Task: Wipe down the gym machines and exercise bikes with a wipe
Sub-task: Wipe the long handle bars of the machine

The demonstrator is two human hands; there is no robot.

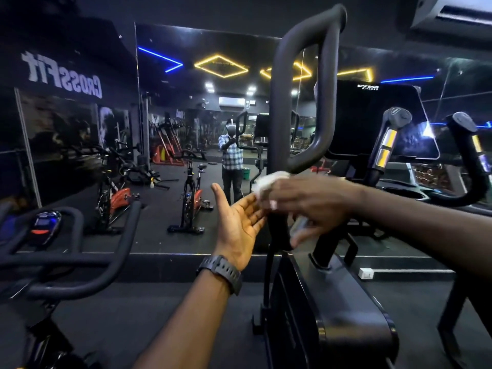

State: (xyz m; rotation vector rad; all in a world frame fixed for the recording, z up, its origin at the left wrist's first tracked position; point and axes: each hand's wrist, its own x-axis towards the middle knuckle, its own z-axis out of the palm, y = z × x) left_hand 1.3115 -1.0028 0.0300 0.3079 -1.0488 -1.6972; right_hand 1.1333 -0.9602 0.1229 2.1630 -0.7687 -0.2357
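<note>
1. The right hand [306,206] held the white wipe [269,182], its fingers curled over the wad so that the cloth showed above the knuckles. It sat against the lower part of the looped handle [303,102] of the black exercise machine, most likely so the wipe could be run along the tube.
2. The left hand [239,222] was spread palm-up, fingers straight and wide, holding nothing. Its fingertips lay just under the right hand's fingers and beside the upright post [279,230], as if ready to take the wipe or steady the bar; which of the two I could not tell.
3. A dark watch [221,272] sat on the left wrist, well back from the fingers.
4. Beyond the right fingers stood the machine's dark screen [372,121] and two grips with yellow bands [386,145], not yet under the wipe.
5. Below both sets of fingers was the machine's black housing [332,315].
6. Far left of the left fingers stood a bike's handlebars [80,257] with a small display [45,225].
7. The post stood between the two hands, so passing round it meant reaching across.
8. A wall mirror [202,129] ahead showed bikes and the person's reflection.
</note>
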